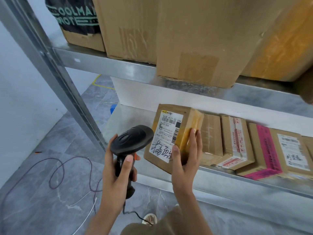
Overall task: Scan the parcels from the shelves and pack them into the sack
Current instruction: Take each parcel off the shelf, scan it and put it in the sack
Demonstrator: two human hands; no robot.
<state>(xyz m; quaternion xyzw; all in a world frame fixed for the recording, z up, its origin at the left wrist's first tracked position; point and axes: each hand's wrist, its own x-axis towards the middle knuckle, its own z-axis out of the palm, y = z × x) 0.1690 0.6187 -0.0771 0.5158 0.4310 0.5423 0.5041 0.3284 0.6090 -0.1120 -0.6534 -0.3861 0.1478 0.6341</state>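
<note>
parcel [172, 136]: small taped cardboard box, tilted up at left end of lower shelf [220, 175], label [166, 134] facing the scanner; lower corner looks past the shelf edge
handling: likely light, held one-handed; stiff card, tape glossy so maybe a bit slick; best held across the narrow taped side, clear of the barcode
right hand [186, 158]: grips parcel, thumb on label face at lower edge, fingers [194, 138] wrapped over taped side; moderate span, firm hold
left hand [118, 168]: closed round scanner [130, 143] handle, thumb up front; head aimed at label, just beside it
scanner cable: trails down to floor
other parcels [237, 141]: row lying flat to the right, touching each other
upper shelf: big cartons [194, 39]
sack: not visible
step: judged scanning, packing not yet done
</note>
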